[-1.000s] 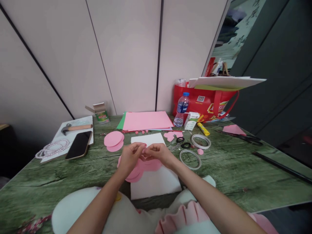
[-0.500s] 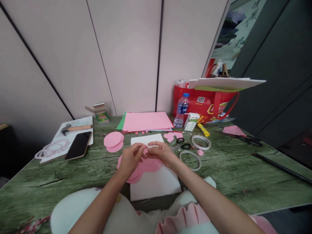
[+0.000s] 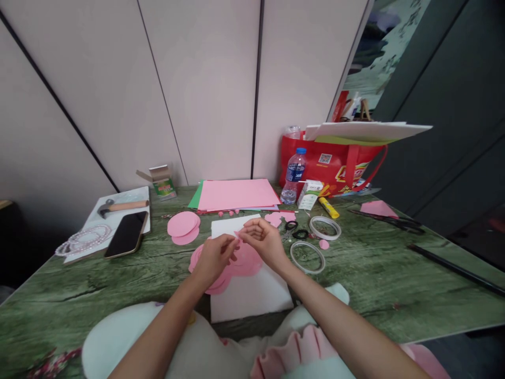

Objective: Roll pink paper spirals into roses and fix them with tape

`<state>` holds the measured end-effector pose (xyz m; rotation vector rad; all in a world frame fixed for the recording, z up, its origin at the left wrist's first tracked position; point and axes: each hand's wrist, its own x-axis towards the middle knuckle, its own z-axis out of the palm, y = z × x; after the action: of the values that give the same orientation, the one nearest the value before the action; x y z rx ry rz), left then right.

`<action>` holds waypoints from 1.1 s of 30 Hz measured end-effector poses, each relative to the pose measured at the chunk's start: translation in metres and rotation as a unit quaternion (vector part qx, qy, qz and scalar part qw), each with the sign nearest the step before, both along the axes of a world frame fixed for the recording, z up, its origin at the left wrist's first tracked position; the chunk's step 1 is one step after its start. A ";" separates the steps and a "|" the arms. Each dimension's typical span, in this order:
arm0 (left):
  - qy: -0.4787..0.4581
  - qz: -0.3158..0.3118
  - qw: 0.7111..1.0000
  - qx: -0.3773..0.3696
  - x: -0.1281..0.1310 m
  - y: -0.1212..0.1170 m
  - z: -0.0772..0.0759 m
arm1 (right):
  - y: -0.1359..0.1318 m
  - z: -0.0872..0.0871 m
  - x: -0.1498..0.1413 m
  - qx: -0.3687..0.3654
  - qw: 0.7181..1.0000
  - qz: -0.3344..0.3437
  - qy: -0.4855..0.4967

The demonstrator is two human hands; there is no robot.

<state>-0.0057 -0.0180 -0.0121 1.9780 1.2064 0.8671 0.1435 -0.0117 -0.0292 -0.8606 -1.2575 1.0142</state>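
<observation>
Green wood-grained tabletop (image 3: 158, 279) spreads beneath pale wall panels (image 3: 213, 89). At the far left, a string of pale beads (image 3: 84, 241) and a black-screened phone (image 3: 127, 234) lie partly on a white board (image 3: 98, 223), with a wooden-handled hammer (image 3: 124, 206) behind the phone. Next come an open green-and-white carton (image 3: 164, 185) and overlapping pink paper circles (image 3: 183, 225).

Near the middle, my left hand (image 3: 215, 258) has its thumb and fingertips closed on a small piece of pink paper (image 3: 237, 234), above a white sheet (image 3: 252, 300) and more pink cutouts (image 3: 246, 260). Pink sheets (image 3: 236, 195) are stacked behind. My right hand (image 3: 265, 242) meets the piece from the other side, thumb and forefinger slightly parted; I cannot tell whether they grip it.

Farther right are black-handled scissors (image 3: 291, 226), two white tape rolls (image 3: 307, 257), a blue-capped clear bottle (image 3: 292, 179), a yellow glue stick (image 3: 329, 208) and a red bag (image 3: 311, 163), then larger black scissors (image 3: 402, 225) against folded pink paper (image 3: 379, 209).
</observation>
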 end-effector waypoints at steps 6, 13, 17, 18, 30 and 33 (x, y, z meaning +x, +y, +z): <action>0.002 -0.011 1.000 -0.001 -0.001 0.000 0.000 | -0.004 0.006 0.003 0.012 0.998 0.025 -0.054; -0.032 -0.009 0.999 -0.036 0.000 -0.001 0.003 | -0.004 0.006 0.006 0.079 0.985 0.086 -0.124; -0.046 -0.014 0.996 -0.079 0.000 -0.001 0.005 | -0.004 0.004 0.007 0.084 0.980 0.101 -0.151; -0.056 -0.017 0.994 -0.094 0.000 -0.001 0.005 | -0.003 0.003 0.007 0.074 0.981 0.099 -0.150; -0.225 0.007 0.959 -0.171 0.004 -0.003 0.010 | -0.003 0.000 -0.003 -0.083 0.995 0.036 0.029; -0.243 0.033 0.958 -0.149 0.006 -0.003 0.006 | -0.005 0.001 -0.006 -0.096 0.993 0.029 0.057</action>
<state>0.0006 -0.0205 -0.0058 1.3830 1.0420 1.0593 0.1373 -0.0168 -0.0280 -0.9035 -1.1054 1.2288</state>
